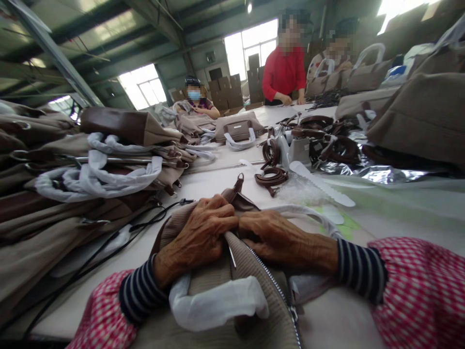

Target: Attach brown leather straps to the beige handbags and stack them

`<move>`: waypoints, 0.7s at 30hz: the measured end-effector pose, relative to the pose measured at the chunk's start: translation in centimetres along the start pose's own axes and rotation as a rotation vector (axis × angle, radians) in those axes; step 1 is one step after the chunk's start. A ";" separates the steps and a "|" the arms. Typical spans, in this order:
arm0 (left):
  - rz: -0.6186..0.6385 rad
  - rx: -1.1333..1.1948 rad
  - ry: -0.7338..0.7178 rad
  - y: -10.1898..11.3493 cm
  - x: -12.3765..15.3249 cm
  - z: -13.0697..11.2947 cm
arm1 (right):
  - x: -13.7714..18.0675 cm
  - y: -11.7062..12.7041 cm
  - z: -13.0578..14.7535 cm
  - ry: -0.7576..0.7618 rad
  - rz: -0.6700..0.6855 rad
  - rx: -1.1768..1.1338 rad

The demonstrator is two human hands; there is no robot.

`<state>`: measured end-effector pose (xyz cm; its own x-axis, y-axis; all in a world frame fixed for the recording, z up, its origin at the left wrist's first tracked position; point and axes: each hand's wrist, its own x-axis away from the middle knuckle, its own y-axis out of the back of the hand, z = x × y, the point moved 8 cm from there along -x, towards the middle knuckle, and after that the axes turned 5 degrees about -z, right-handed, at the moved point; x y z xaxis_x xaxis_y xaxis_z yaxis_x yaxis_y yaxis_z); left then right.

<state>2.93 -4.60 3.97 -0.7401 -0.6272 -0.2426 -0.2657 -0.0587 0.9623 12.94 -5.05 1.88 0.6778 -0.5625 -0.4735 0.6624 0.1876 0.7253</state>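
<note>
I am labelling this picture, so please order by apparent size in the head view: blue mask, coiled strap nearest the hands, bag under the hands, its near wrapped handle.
1. Bag
2. Wrapped handle
3. Coiled strap
4. Blue mask

Distance shrinks the mask.

Clock centred on my bag (220, 269), on the table (203, 184); my left hand (203, 223) and right hand (283, 237) atop it. 9 o'clock: cord (138, 227). 10: pile (78, 208), beyond the cord. 12: far bag (240, 127); cartons (225, 94) behind the table. 1: straps (272, 174), past my right hand. 2: foil (392, 172), large bag (421, 121) behind it.
</note>
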 end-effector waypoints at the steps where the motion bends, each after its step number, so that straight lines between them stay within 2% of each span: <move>1: -0.012 0.024 0.007 0.1 0.0 0.1 | 0.0 0.1 0.2 0.017 -0.018 0.013; 4: -0.027 0.097 0.016 0.3 0.0 0.2 | 0.1 0.3 0.8 0.072 -0.064 0.009; 8: 0.026 0.140 0.006 0.3 -0.2 -0.2 | 0.2 0.5 1.0 0.109 -0.099 -0.074; 12: 0.045 0.077 0.003 0.0 -0.4 -0.4 | 0.0 0.7 0.1 0.013 -0.049 -0.217; 14: -0.001 0.050 0.007 0.1 -0.4 -0.4 | -0.1 0.9 -0.7 -0.108 -0.020 -0.267; 16: -0.083 0.065 0.006 0.5 -0.1 -0.3 | -0.2 1.3 -0.9 -0.165 -0.002 -0.267; 21: -0.344 0.136 -0.018 2.5 1.3 -0.5 | 0.1 0.8 0.5 -0.057 0.111 -0.132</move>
<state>1.62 -5.95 6.09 -0.6033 -0.5752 -0.5524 -0.5798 -0.1592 0.7990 13.43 -5.39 2.68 0.7322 -0.5763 -0.3629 0.6235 0.3528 0.6977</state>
